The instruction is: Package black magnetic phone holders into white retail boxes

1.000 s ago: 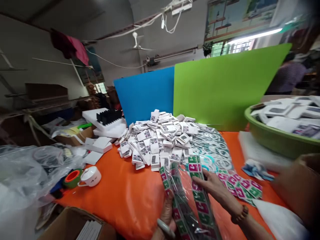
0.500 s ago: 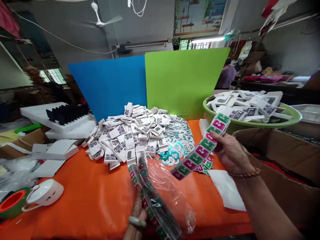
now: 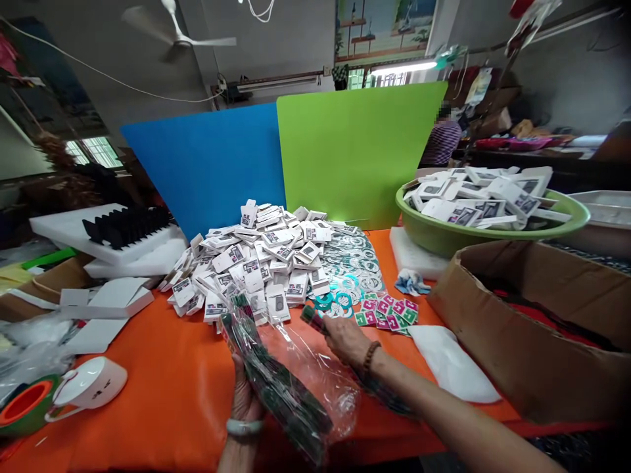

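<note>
My left hand [image 3: 245,393] is closed around a clear plastic bag [image 3: 286,381] packed with long strips of green and pink stickers, tilted over the table. Just to its right, my right hand [image 3: 346,341] grips a sticker strip [image 3: 313,318]. One dark green end pokes out past the fingers, and another length hangs below the wrist. A loose, empty part of the bag spreads between both hands. Beyond the right hand, a small pile of green and pink stickers [image 3: 387,311] lies on the orange tabletop [image 3: 172,381].
White printed boxes [image 3: 256,256] are heaped ahead, beside white and teal rings [image 3: 350,269]. At right stand a green basin [image 3: 444,233] of boxes and a cardboard carton [image 3: 513,355]. A white mug [image 3: 96,381] and tape rolls [image 3: 27,401] sit at left. Blue [image 3: 211,164] and green boards [image 3: 355,157] rise behind.
My right hand has moved left and down with the sticker strip, coming close to the bag. The strip no longer faces me flat. My left hand has shifted slightly left with the bag.
</note>
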Demonstrator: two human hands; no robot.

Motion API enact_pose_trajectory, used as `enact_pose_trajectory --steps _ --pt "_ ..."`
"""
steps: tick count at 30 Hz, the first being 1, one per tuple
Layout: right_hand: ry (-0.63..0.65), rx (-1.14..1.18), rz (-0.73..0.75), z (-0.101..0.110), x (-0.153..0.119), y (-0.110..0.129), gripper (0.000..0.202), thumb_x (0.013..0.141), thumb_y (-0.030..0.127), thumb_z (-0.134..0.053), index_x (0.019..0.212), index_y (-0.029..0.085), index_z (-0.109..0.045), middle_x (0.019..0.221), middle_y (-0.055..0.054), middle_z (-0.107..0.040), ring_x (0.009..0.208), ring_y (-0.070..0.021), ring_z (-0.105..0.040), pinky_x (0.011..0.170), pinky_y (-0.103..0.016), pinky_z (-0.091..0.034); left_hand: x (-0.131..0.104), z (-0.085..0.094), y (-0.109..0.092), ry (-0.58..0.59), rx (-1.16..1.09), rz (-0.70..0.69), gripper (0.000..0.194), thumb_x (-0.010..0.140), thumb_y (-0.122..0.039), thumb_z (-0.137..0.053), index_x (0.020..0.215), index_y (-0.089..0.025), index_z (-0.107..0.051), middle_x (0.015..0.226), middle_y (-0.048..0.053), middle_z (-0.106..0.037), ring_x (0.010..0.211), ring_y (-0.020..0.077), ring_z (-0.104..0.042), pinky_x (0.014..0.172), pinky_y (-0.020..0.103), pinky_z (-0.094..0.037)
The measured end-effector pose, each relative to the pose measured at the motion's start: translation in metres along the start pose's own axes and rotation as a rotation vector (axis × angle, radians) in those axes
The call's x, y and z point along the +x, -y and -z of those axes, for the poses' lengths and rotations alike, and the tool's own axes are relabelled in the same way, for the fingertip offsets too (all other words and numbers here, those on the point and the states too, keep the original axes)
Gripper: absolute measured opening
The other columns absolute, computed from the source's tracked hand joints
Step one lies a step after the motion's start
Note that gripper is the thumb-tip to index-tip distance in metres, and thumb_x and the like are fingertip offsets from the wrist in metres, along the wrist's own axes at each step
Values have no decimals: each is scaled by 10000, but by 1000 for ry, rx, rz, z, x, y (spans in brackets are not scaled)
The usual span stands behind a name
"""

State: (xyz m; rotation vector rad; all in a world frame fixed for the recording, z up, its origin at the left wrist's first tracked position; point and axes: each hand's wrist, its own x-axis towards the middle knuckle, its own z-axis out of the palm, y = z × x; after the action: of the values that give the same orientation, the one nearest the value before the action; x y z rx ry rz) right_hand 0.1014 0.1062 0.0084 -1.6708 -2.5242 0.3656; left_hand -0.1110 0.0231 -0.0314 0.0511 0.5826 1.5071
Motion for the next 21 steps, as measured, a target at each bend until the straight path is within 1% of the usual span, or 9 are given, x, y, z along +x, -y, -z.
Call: enact_pose_trajectory --steps 2,4,6,8,12,15,18,19,21 --pt "46 -6 30 -24 10 9 224 856 197 -406 988 136 -576 925 -125 -666 841 -245 -615 666 -296 -384 -1 -1 0 -30 -23 9 354 888 -446 -402 849 -235 -684 767 -10 -715 678 147 -668 711 276 -550" --pt "84 -8 53 -39 17 11 227 878 236 -401 963 138 -587 915 -126 -670 841 -252 -619 678 -303 -392 -3 0 1 -49 -23 12 342 875 -454 -427 835 -230 -682 758 3 -717 670 154 -668 706 288 -555" --pt "107 -6 64 -47 20 9 234 885 244 -402 973 132 -587 939 -135 -668 868 -257 -617 701 -311 -400 -4 2 1 -53 -9 8 312 861 -459 -456 836 -244 -681 755 2 -718 666 150 -667 711 287 -556" --pt "115 4 63 -51 20 6 236 881 250 -414 983 123 -585 961 -146 -662 890 -265 -614 721 -320 -407 -5 3 0 -55 -7 7 305 864 -453 -453 847 -252 -682 765 2 -720 684 147 -668 729 285 -553" --pt "105 53 54 -49 9 0 294 844 335 -488 1024 118 -568 1014 -165 -642 915 -292 -606 748 -347 -420 -6 3 1 -50 -6 40 297 864 -433 -465 802 -250 -690 731 -2 -712 662 135 -662 731 275 -546" --pt "93 115 73 -39 0 -6 366 804 360 -546 1098 141 -537 1104 -152 -615 992 -285 -580 813 -347 -415 -7 -5 4 -21 -4 56 324 866 -424 -464 748 -227 -693 678 -9 -699 617 124 -651 698 257 -539" --pt "64 181 99 -26 -5 -18 430 836 352 -490 1217 155 -461 1245 -154 -536 1125 -269 -506 904 -351 -378 -10 -19 9 -9 -47 83 365 894 -388 -414 760 -198 -695 710 -11 -703 658 117 -653 731 252 -522" --pt "58 202 104 -24 -5 -23 440 849 345 -461 1243 151 -438 1265 -158 -520 1138 -263 -496 912 -350 -375 -10 -22 10 -5 -67 96 360 897 -375 -414 764 -192 -694 731 -11 -706 678 116 -656 747 251 -517" --pt "64 240 109 -22 -5 -33 445 848 331 -447 1248 137 -434 1243 -163 -537 1102 -253 -525 887 -340 -395 -9 -25 13 2 -93 102 329 888 -356 -441 759 -187 -692 739 -12 -710 681 118 -657 748 251 -519"
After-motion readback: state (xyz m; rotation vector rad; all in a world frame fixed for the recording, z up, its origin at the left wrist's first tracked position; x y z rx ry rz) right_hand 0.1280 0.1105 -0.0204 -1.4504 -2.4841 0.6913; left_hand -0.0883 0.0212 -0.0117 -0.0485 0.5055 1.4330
